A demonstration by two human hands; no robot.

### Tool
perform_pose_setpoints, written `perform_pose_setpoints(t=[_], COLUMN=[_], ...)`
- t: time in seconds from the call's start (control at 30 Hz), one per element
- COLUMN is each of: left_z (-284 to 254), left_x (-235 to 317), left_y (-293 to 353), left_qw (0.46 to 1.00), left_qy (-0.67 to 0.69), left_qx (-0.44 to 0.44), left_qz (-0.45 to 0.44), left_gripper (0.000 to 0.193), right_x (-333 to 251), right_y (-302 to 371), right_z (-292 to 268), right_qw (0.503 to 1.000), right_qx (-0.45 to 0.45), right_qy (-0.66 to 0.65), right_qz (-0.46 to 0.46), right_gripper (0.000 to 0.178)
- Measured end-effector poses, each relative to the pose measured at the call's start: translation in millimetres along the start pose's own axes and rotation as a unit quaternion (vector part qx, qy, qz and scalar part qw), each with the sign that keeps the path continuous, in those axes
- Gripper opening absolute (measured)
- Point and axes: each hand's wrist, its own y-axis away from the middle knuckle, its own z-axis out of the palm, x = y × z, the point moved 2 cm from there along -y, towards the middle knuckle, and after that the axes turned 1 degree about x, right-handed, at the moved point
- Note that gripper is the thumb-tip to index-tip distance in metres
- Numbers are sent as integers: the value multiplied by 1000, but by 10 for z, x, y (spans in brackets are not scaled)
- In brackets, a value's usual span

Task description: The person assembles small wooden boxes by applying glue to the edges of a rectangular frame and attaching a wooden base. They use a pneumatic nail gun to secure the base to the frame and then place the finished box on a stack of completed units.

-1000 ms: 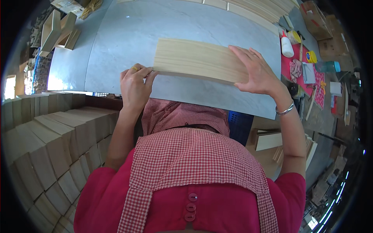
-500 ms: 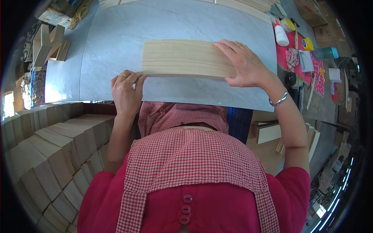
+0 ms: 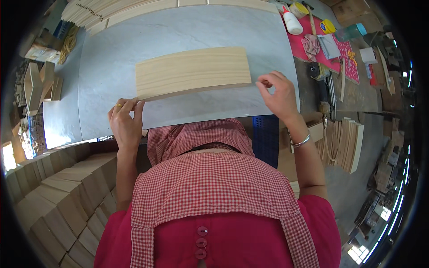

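Centre: a pale, straight-grained rectangular wooden board [image 3: 193, 71] lies lengthwise across the grey, marble-patterned counter [image 3: 178, 38] in front of me; whether its near edge is slightly raised I cannot tell. My left hand [image 3: 125, 123], a yellow ring on one finger, has its fingertips at the board's near left corner; I cannot tell whether they pinch the wood or merely touch it. My right hand [image 3: 280, 96] is loosely open, fingers curled toward the thumb, just beside the board's right end and apart from it. A silver-coloured metal bangle [image 3: 300, 140] encircles my right wrist.

Far edge: thin, pale wooden strips [image 3: 87, 13] form a long row.

Right: a white plastic squeeze bottle with a red nozzle [image 3: 293, 24], a crumpled pale-pink cloth [image 3: 310, 47] and a yellow-lidded round jar [image 3: 327, 27] are grouped near a clear teal-tinted bottle [image 3: 350, 32].

Left: pale open wooden frames [image 3: 32, 89] stand near a loose coil of yellowish cord [image 3: 68, 44].

Lower left: rows of pale wooden blocks [image 3: 69, 183] are stacked beside me.

Foreground: I wear a red-and-white checked cloth apron [image 3: 210, 178] over a crimson buttoned garment [image 3: 178, 241].
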Motion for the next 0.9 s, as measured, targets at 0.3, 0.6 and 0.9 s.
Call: perform_pose_setpoints(t=[0.3, 0.6, 0.9], left_z=[-22, -2, -32], left_x=[2, -17, 13], left_y=[-34, -48, -63], left_qw=[1000, 1000, 999], left_qy=[15, 19, 23], left_qx=[-18, -4, -16], left_qz=[-10, 19, 15], left_gripper=[13, 11, 11], right_x=[-117, -169, -135], right_y=[40, 24, 34], right_z=[200, 194, 237], right_qw=[1000, 999, 999], right_qx=[14, -5, 11], right_qy=[7, 46, 40], right_qz=[-9, -9, -11], right_gripper=[6, 19, 25])
